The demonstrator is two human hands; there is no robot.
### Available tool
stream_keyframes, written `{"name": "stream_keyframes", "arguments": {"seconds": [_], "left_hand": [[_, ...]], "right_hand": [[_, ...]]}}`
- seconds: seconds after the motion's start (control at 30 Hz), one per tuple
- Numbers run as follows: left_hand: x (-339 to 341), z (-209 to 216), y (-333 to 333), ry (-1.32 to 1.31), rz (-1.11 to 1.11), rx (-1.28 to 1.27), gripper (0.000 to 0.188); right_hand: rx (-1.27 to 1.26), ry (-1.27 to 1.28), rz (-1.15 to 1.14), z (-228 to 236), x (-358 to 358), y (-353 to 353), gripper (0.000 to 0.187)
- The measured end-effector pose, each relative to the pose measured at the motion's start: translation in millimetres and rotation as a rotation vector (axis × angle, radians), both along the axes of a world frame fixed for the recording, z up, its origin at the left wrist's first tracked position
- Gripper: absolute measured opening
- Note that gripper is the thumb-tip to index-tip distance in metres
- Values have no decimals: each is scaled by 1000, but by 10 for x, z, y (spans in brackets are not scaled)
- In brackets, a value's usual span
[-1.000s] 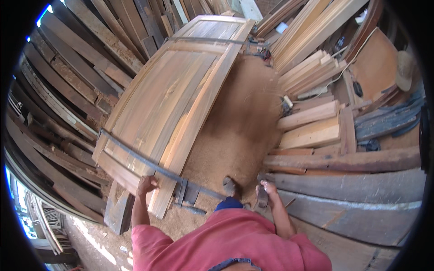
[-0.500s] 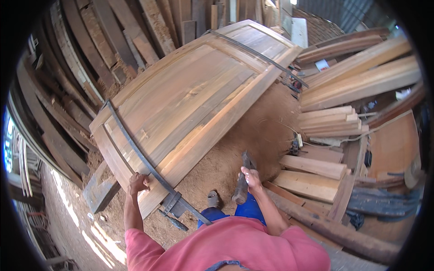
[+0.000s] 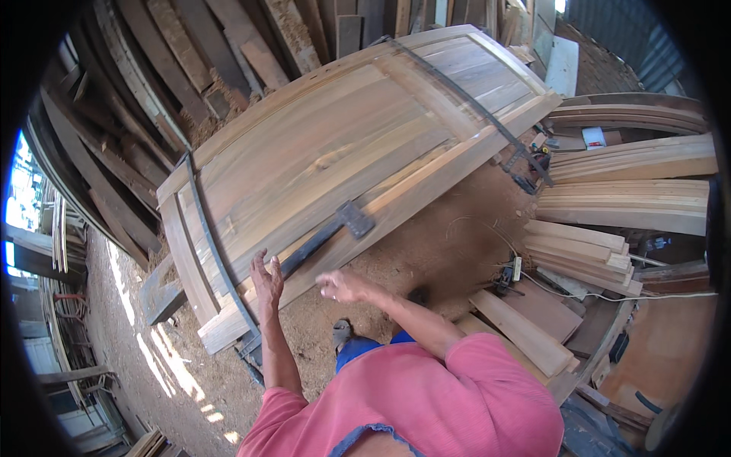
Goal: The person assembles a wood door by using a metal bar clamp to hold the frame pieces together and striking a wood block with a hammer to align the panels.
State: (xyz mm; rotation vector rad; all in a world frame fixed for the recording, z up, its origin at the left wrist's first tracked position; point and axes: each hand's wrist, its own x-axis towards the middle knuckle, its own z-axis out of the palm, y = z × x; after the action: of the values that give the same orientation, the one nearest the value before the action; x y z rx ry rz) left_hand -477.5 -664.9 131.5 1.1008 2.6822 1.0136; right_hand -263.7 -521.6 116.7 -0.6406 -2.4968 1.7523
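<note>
A large wooden door panel point(image 3: 320, 145) lies slanting before me, with two dark metal bar clamps across it. The nearer bar clamp point(image 3: 204, 221) crosses its left end; the farther bar clamp point(image 3: 449, 84) crosses the right part. On the panel's front part rests a dark-headed mallet point(image 3: 355, 219), its handle pointing toward my left hand point(image 3: 268, 286). That hand is raised by the handle's end with fingers apart; whether it touches the handle I cannot tell. My right hand point(image 3: 344, 288) hovers off the panel's near edge, loosely open and holding nothing.
Long boards point(image 3: 175, 46) lean in rows behind and left of the panel. Stacked pale timber point(image 3: 632, 198) lies on the right, near a cable point(image 3: 594, 293). Sawdust point(image 3: 457, 236) covers the ground under the panel. A wooden support point(image 3: 162, 299) juts out at its left end.
The mallet has left my right hand and now lies on the panel. My right hand moved left; my left hand has let go of the panel's corner. The view has shifted.
</note>
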Motion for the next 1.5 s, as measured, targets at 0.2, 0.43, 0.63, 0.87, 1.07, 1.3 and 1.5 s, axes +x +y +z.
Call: {"name": "stream_keyframes", "arguments": {"seconds": [0.2,0.43,0.63,0.87,1.07,1.3,1.5], "left_hand": [[1298,-124,1516,40,-299,30,46],[2347,-457,2905,36,-797,-165,56],[2737,-700,4054,-3,-978,-97,55],[3371,-478,5201,-785,-1208,-376,53],[4020,-807,5877,-1559,-673,-577,76],[4526,-1239,6474,-1860,-83,-285,87],[4842,-1310,6686,-1856,201,25,38]], "right_hand": [[37,-493,-66,69,1709,1089,48],[174,-550,-715,-54,3000,2317,43],[252,-756,-871,172,3370,2909,57],[545,-920,-878,129,3729,3862,79],[740,-989,-640,-341,4056,4833,60],[417,-807,-354,-927,4226,5563,19],[71,-590,-188,-1001,4464,5870,25]]}}
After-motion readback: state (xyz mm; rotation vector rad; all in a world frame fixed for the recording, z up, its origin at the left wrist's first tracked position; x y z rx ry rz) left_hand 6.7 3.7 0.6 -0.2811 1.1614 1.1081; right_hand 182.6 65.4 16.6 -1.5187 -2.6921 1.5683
